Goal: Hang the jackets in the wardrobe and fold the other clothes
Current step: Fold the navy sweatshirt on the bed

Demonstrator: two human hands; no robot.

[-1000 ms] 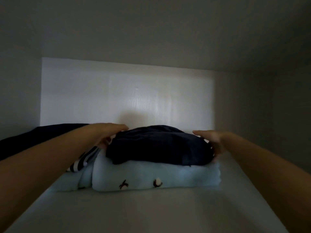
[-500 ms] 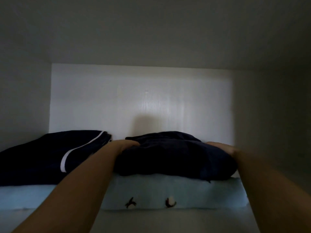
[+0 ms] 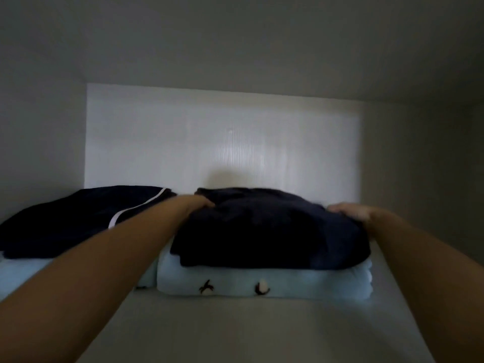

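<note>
Risk check | navy fold [image 3: 269, 231] stacked on top of light-blue printed fold [image 3: 262, 285] | left hand [image 3: 199, 203], right hand [image 3: 349, 213] spread, pressing its ends | probably slides off, unfolds with a lopsided shove

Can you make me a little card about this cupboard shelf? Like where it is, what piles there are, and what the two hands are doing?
Place: dim wardrobe shelf with a white back panel
Right pile: dark navy folded garment on top of a light blue folded garment with small dark prints
Left pile: dark garment with white piping on a light blue cloth, mostly hidden
Left hand: rests on the navy garment's left top
Right hand: rests on its right top
</note>
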